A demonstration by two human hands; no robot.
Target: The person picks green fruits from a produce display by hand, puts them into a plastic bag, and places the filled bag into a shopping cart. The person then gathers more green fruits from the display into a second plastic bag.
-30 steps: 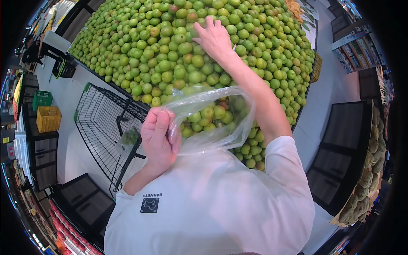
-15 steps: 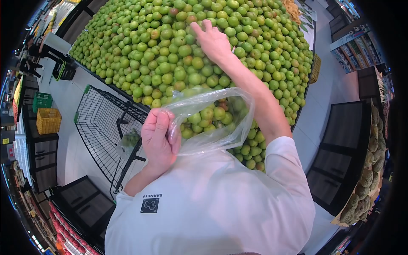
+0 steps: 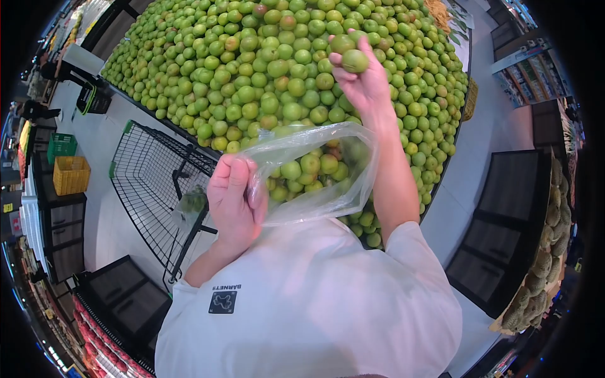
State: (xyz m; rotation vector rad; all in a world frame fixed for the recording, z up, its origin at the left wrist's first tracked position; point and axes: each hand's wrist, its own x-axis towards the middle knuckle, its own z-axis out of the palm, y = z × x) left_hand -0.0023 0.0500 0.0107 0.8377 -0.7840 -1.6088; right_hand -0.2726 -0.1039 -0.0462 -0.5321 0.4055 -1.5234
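Observation:
My left hand [image 3: 234, 201] is closed on the rim of a clear plastic bag [image 3: 302, 217], whose mouth gapes to the right. Several green fruits [image 3: 310, 164] show inside or through the bag. My right hand [image 3: 363, 75] is raised over the pile, palm turned up, with its fingers round two green fruits, one [image 3: 355, 61] in front of the other [image 3: 342, 44]. Beneath it spreads a large heap of round green fruit [image 3: 239, 69], some tinged red.
A black wire shopping cart [image 3: 157, 183] stands at the left, with a small bag of green produce [image 3: 194, 203] in it. Farther left are a yellow crate [image 3: 72, 175] and a green basket [image 3: 62, 146]. Dark cabinets [image 3: 498, 233] line the right side.
My right hand has moved right, away from its spot on the heap, turned palm up, and now has two green fruits in it. My left hand and the bag have hardly moved.

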